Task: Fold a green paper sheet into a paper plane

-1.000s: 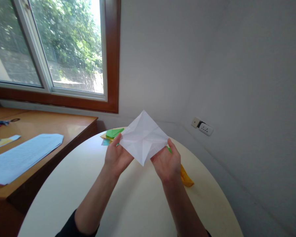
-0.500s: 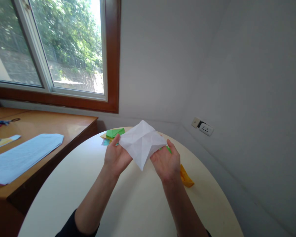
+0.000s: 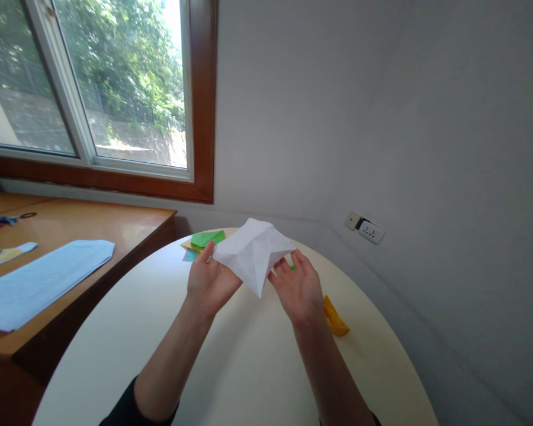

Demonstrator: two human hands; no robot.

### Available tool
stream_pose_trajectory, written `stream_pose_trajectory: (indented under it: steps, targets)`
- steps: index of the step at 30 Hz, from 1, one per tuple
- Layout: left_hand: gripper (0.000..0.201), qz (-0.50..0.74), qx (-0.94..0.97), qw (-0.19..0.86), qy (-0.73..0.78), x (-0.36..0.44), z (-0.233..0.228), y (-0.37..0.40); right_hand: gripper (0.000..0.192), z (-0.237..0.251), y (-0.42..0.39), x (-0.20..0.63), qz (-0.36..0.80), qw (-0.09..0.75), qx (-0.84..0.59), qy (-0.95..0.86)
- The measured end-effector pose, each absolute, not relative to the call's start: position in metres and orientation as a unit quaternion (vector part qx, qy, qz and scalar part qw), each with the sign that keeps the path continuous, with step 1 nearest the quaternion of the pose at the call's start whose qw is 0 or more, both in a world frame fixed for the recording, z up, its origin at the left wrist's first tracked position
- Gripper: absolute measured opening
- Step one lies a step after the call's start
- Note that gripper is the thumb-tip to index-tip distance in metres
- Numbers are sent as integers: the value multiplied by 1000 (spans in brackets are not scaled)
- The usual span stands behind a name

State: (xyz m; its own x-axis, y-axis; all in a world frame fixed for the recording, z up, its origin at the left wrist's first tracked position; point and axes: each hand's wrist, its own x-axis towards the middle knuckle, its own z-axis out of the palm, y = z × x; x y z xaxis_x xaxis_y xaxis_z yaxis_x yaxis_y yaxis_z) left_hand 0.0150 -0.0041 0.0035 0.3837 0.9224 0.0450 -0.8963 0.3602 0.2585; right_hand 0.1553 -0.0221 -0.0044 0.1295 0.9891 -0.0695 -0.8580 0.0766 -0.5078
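Observation:
A creased sheet of white paper [image 3: 255, 251] is held up over the round white table, its folds standing out as ridges and one corner pointing down toward me. My left hand [image 3: 211, 281] grips its left corner, thumb on top and fingers underneath. On the other side my right hand [image 3: 297, 287] has the right corner at its fingertips, palm turned up. The undersides of the paper and some fingertips are hidden.
Folded green paper [image 3: 208, 238] lies on other coloured paper at the far edge of the white table [image 3: 160, 331]. An orange folded paper boat [image 3: 335, 318] rests by my right wrist. Left, a wooden desk [image 3: 137, 222] bears white sheets [image 3: 48, 284] and scissors [image 3: 9, 220].
The white paper has tilted and flexed; its far corner now looks blunter and its near corner sits slightly higher. My right hand has shifted a little left, its fingers more curled.

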Motion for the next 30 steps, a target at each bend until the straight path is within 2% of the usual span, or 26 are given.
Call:
stream_pose_trajectory:
  steps: [11, 18, 23, 30]
  targets:
    - [51, 532, 144, 834, 31, 14, 4, -7, 9, -19, -13, 159, 622, 726, -236, -174]
    - [50, 533, 142, 833, 40, 14, 7, -9, 15, -18, -13, 158, 619, 724, -250, -174]
    - [49, 537, 151, 829, 42, 13, 7, -7, 28, -25, -8, 161, 609, 728, -248, -194]
    - [49, 533, 149, 832, 41, 11, 6, -6, 29, -25, -8, 159, 605, 728, -256, -195]
